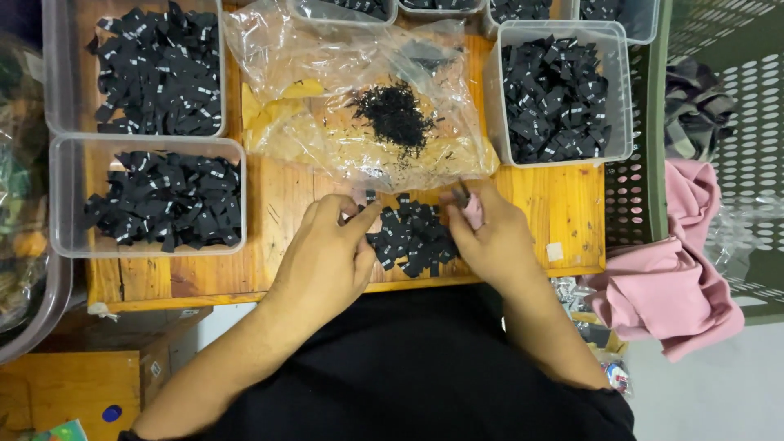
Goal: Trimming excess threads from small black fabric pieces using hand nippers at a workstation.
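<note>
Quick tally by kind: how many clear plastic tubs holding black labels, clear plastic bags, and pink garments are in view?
Clear plastic tubs with black labels: 7, four cut off by the top edge
Clear plastic bags: 1
Pink garments: 1
Total: 9

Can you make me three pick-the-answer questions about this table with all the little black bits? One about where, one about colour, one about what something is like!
1. Where is the loose pile of small black fabric labels?
A. between the two hands
B. on the floor
C. inside a tub

2. What colour is the crumpled cloth on the right?
A. green
B. pink
C. white

3. How is the clear plastic bag?
A. folded flat
B. hanging up
C. lying open with black trimmings on it

Answers: A, it sits between left hand and right hand; B, plainly pink; C, it lies spread on the wooden table.
</note>
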